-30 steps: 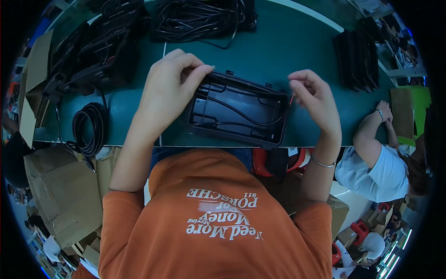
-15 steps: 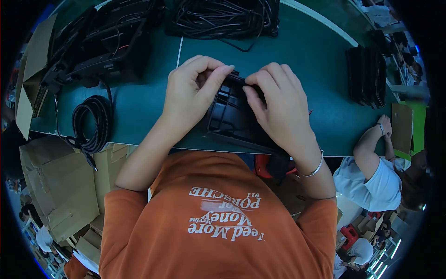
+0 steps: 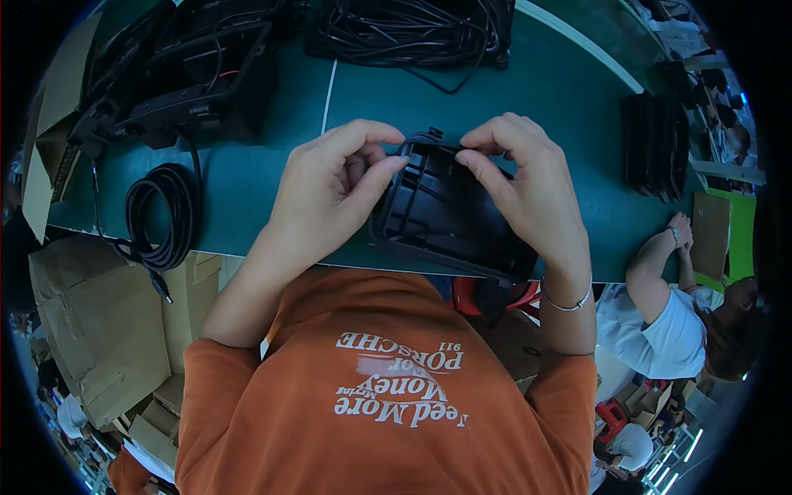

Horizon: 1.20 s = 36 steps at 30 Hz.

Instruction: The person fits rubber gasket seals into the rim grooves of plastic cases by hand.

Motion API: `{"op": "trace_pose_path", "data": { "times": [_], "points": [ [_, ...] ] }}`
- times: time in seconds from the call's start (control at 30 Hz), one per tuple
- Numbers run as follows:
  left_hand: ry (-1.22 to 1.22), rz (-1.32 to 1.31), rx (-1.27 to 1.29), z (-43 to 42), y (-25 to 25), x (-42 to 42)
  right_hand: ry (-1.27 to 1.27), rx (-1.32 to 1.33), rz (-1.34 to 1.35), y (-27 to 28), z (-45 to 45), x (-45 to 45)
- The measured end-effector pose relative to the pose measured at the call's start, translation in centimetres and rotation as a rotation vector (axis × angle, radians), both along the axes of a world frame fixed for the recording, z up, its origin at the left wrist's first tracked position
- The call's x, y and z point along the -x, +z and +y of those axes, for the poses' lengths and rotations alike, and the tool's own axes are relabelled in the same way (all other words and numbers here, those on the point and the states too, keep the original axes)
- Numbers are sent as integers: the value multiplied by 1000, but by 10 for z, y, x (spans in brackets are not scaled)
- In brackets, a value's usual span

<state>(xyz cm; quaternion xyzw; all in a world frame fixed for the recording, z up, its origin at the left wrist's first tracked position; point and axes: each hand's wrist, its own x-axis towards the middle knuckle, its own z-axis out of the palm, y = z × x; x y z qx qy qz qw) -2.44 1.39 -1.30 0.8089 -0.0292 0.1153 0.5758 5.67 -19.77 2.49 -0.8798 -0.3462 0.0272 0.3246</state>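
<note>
An open black plastic case [image 3: 445, 210], shallow with ribs inside, lies tilted near the table's front edge in front of me. My left hand [image 3: 338, 177] has its thumb and index finger curled round the far left corner of the rim. Opposite it, my right hand [image 3: 532, 186] pinches the far rim with thumb and index finger. A small black latch-like piece [image 3: 433, 133] sticks up from the far rim between both hands. Whether a thin strip lies under my fingertips cannot be made out.
Larger open black cases [image 3: 198, 91] stand at the back left, beside a coiled black cable [image 3: 161, 219]. A heap of black cables [image 3: 412, 33] lies at the back. Stacked black parts [image 3: 654, 144] stand right, near a seated person [image 3: 660, 305]. Cardboard boxes [image 3: 103, 305] are at lower left.
My fingertips have moved slightly apart along the rim, the right hand shifting right. More of the case's inside now shows. The view has shifted a little.
</note>
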Motion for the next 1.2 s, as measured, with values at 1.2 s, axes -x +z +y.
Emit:
{"op": "trace_pose_path", "data": {
  "times": [1.2],
  "points": [
    [-6,85,123,-8,3,12,92,-176,753,-8,31,-34]
  ]
}}
